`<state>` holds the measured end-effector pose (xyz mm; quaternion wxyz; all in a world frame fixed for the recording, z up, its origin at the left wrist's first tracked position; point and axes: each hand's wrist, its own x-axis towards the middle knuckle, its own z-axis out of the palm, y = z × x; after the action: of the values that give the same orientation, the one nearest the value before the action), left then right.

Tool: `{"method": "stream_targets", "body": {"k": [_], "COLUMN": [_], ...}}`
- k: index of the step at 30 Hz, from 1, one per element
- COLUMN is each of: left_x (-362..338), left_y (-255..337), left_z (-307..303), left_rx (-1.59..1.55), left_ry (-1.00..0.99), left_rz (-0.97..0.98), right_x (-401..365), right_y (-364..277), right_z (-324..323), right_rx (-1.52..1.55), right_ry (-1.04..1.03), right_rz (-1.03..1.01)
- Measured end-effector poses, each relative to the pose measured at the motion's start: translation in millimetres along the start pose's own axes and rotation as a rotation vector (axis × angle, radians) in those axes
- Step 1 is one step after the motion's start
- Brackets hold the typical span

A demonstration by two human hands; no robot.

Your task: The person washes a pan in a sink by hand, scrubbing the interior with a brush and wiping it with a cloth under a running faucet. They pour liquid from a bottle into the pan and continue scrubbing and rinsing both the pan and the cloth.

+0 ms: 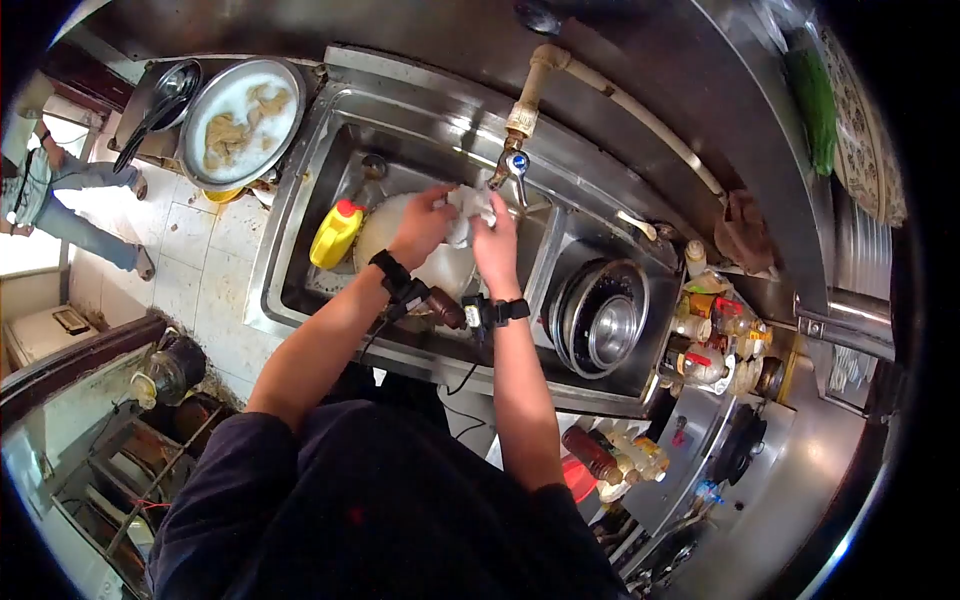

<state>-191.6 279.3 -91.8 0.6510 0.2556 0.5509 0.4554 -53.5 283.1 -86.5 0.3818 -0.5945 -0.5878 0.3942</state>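
Over the left bowl of the steel sink [335, 150], a crumpled white cloth [462, 212] is gathered between my two hands, just below the tap [514, 163]. The fingers of my left hand [424, 226] are curled in on its left side. My right hand [494, 242] grips the opposite side, close to the tap's outlet. Beneath them lies a large round whitish shape [385, 228], partly hidden by my arms. A yellow bottle with a red cap [337, 235] stands to the left of it. Near my wrists is a dark brown bottle-like object [443, 306].
Nested metal bowls [640, 300] fill the right sink bowl. On the left, a metal basin [190, 150] holds sudsy water and tan cloths, with a dark-handled pan [165, 108] beside it. Seasoning bottles [703, 362] crowd the right side. A person [75, 185] stands at far left.
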Motion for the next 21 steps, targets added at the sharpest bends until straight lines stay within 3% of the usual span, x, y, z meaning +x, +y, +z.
{"method": "stream_targets", "body": {"k": [1,2,5,7,14,16,19,21], "left_x": [0,5,18,21,24,31,43,31], "left_y": [1,-4,-15,-16,-6,-15,-25,-12], "left_z": [2,2,6,8,9,9,8,14], "left_rx": [0.105,0.103,0.098,0.394,0.463,0.607,0.602,0.638], "left_ry": [0.005,0.001,-0.002,0.11,0.078,0.078,0.128,0.106], "left_rz": [0.03,0.027,0.087,0.089,0.082,0.374,0.209,0.27], "right_x": [0,-1,-1,0,5,4,9,14], "right_y": [-3,-6,-20,-21,-15,-22,-13,0], "right_z": [2,3,6,8,17,15,17,21], "right_rx": [-0.088,-0.091,-0.005,-0.041,-0.089,-0.091,-0.111,-0.128], "right_ry": [-0.009,-0.007,-0.033,-0.002,0.068,0.063,0.068,0.073], "right_rz": [-0.162,-0.159,0.128,0.095,0.151,0.151,0.156,0.163]}}
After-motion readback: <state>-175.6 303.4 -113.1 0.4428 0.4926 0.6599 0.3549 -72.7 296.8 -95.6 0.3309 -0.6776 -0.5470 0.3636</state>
